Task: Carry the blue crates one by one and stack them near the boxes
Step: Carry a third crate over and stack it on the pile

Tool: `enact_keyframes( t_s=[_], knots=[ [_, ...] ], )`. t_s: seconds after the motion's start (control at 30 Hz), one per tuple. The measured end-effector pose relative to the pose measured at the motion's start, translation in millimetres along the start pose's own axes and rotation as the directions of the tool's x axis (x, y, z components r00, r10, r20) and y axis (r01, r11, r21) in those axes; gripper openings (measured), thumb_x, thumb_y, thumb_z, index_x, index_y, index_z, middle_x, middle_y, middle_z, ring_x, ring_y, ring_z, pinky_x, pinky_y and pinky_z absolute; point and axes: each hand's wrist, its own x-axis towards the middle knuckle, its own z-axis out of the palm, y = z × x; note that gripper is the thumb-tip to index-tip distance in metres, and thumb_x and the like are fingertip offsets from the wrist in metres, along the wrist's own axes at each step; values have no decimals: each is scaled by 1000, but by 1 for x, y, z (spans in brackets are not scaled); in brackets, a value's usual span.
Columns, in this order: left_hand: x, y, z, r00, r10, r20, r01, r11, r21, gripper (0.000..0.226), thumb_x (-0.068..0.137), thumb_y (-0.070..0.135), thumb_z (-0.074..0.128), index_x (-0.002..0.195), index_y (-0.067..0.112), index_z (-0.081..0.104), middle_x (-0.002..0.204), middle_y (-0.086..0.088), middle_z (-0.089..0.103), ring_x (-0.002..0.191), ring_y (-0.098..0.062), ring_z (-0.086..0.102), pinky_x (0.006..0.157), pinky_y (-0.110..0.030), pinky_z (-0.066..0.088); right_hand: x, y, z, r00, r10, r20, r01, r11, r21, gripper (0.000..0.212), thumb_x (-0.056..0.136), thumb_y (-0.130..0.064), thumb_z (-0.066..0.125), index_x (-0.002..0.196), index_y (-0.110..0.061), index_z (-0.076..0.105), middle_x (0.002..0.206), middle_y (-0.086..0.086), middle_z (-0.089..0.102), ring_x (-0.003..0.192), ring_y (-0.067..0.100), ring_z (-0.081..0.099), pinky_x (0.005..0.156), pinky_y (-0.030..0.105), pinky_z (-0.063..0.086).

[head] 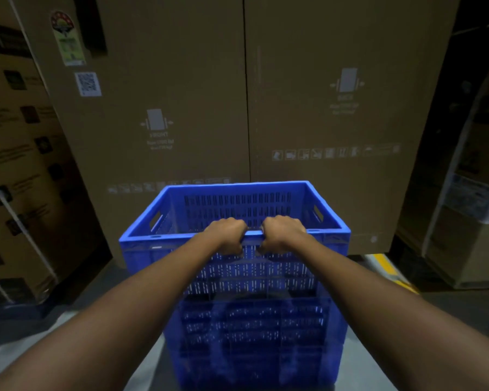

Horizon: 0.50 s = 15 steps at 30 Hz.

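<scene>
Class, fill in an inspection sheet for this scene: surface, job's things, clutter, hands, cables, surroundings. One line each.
Surface: grey floor, with a yellow line at right.
Job's things: blue crate on top of a stack of crates, close to the boxes; top crate looks empty.
Clutter: nothing seen.
Hands: left hand and right hand side by side, gripping the crate's near rim.
Cables: nothing seen.
Surroundings: more cartons at left; wrapped goods at right; dim light.

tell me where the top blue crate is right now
In the head view the top blue crate sits centre frame on another blue crate, directly before the tall cardboard boxes, its near rim gripped by the left hand and right hand.
</scene>
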Motion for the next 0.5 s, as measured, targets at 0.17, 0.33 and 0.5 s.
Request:
enact_keyframes(
  t_s=[0.17, 0.33, 0.5],
  knots=[
    [8, 19, -1, 1000, 21, -18, -21, 1000, 5, 32, 77, 32, 76, 95, 22, 52, 101, -5, 62, 84, -25, 55, 71, -39, 47, -2, 22, 1, 1000, 24, 12, -24, 1000, -4, 42, 74, -57, 74, 92, -24, 57, 86, -3, 63, 80, 19, 60, 69, 35, 46],
    [16, 32, 2, 1000, 27, -14, -27, 1000, -12, 32, 77, 32, 76, 98, 21, 55, 99, -5, 61, 85, -25, 57, 71, -39, 48, -6, 35, 2, 999, 36, 24, -36, 999, -10, 41, 74, -56, 75, 91, -24, 56, 82, -4, 61, 78, 18, 60, 70, 36, 48],
    [16, 30, 3, 1000, 18, -8, -18, 1000, -25, 30, 75, 33, 77, 96, 22, 58, 90, -1, 60, 80, -23, 59, 68, -39, 51, -6, 35, 1, 999, 27, 25, -26, 999, -19, 41, 73, -57, 75, 88, -24, 56, 83, -3, 63, 79, 17, 61, 76, 38, 52]
  ],
)
